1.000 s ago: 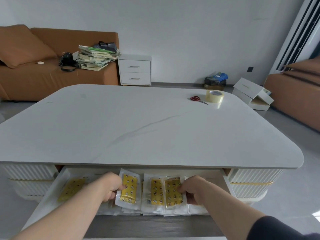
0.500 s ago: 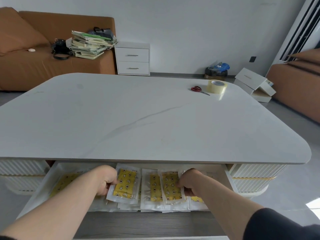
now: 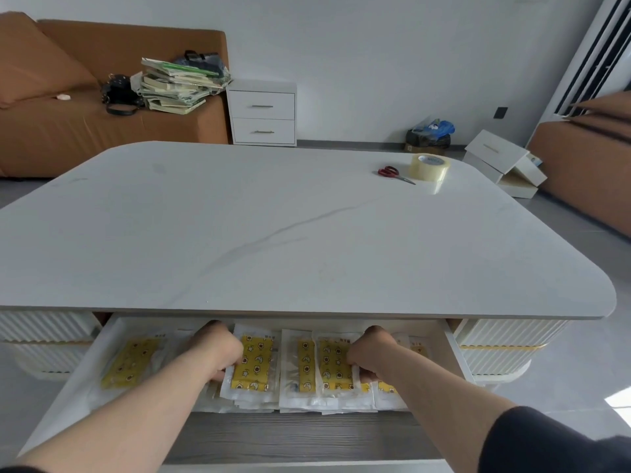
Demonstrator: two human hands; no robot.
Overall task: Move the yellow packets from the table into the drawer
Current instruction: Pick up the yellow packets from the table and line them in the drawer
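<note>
Lying lengthwise, front-to-back: yellow packets (image 3: 252, 361)

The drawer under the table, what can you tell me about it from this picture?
The drawer is white and shallow, with plain smooth walls, and stands pulled open from under the near edge of the white table. Across its floor lie overlapping yellow packets in clear wrappers, one apart at the left. The left hand and right hand reach in, each gripping a packet.
</note>
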